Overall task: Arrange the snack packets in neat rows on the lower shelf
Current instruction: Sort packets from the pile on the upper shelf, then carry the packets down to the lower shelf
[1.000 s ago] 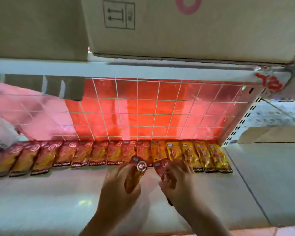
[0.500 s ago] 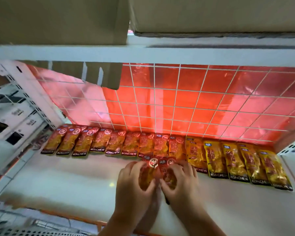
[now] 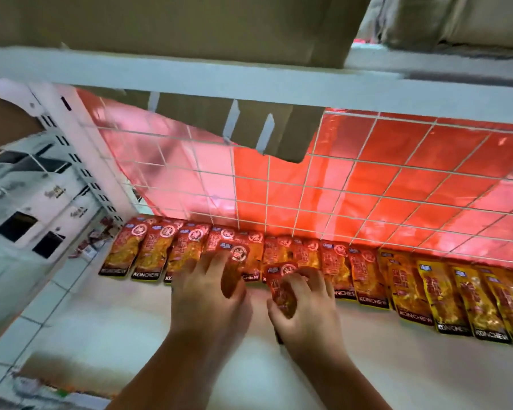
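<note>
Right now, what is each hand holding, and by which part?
Left hand holds a red packet by its lower half, top showing. Right hand grips a second red packet around its middle and lower end.

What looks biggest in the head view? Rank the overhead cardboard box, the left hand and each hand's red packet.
1. cardboard box
2. left hand, though nearer the camera
3. left packet and right packet: alike, both partly covered

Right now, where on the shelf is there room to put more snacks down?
The white shelf is bare in front of the packet row: left of the left hand, and right of the right hand before the yellow packets. The back, along the wire grid, is crowded edge to edge.
</note>
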Demonstrator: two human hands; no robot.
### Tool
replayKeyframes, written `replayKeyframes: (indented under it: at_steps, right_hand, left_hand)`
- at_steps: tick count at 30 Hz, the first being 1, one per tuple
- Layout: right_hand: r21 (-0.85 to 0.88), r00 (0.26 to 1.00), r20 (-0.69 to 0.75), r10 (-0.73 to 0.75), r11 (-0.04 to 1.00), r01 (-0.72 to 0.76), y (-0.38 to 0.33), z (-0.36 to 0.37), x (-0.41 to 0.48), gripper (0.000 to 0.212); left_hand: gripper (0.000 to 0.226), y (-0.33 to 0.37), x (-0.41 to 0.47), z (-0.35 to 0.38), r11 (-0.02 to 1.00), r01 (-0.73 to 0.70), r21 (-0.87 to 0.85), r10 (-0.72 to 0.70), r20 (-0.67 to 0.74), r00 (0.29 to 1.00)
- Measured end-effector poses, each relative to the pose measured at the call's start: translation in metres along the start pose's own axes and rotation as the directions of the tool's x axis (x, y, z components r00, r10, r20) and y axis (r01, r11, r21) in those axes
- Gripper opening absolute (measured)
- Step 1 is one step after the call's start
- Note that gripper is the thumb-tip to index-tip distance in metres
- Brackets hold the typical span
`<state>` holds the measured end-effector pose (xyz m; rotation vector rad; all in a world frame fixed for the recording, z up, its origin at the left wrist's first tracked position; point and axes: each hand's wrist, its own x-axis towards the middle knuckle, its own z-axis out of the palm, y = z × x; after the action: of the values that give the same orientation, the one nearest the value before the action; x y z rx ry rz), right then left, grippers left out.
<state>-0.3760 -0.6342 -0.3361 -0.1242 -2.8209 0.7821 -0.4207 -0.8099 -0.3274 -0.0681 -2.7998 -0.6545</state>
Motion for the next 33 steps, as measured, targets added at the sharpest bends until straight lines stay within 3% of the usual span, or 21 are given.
replayKeyframes:
  at_steps: [3,9,16,23,33]
  right_hand:
    - [-0.012,1.0,0.008,0.011,1.0,-0.011,-0.017,0.012,0.009,0.039]
    - [-0.02,0.998,0.027,0.048,0.999,-0.047,-0.034,0.026,0.017,0.041]
    - [-0.024,0.998,0.011,0.06,0.998,-0.059,-0.038,0.031,0.029,0.036]
    - [-0.037,0.997,-0.02,0.069,0.997,-0.07,-0.049,0.044,0.044,0.036]
    - [-0.107,0.992,-0.02,0.126,0.986,-0.127,-0.064,0.063,0.07,0.037]
  left_hand:
    - [0.05,-0.024,0.019,-0.001,0.997,-0.046,0.067,0.041,0.069,0.997]
    - [0.048,-0.026,0.042,0.003,0.997,-0.03,0.077,0.026,0.053,0.998]
    - [0.058,-0.042,0.066,0.02,0.985,-0.103,0.142,0.082,0.145,0.986]
    - [0.056,-0.048,0.065,0.026,0.979,-0.14,0.149,0.124,0.113,0.986]
    - [0.039,-0.073,0.063,0.022,0.941,-0.337,0.045,0.334,0.047,0.941]
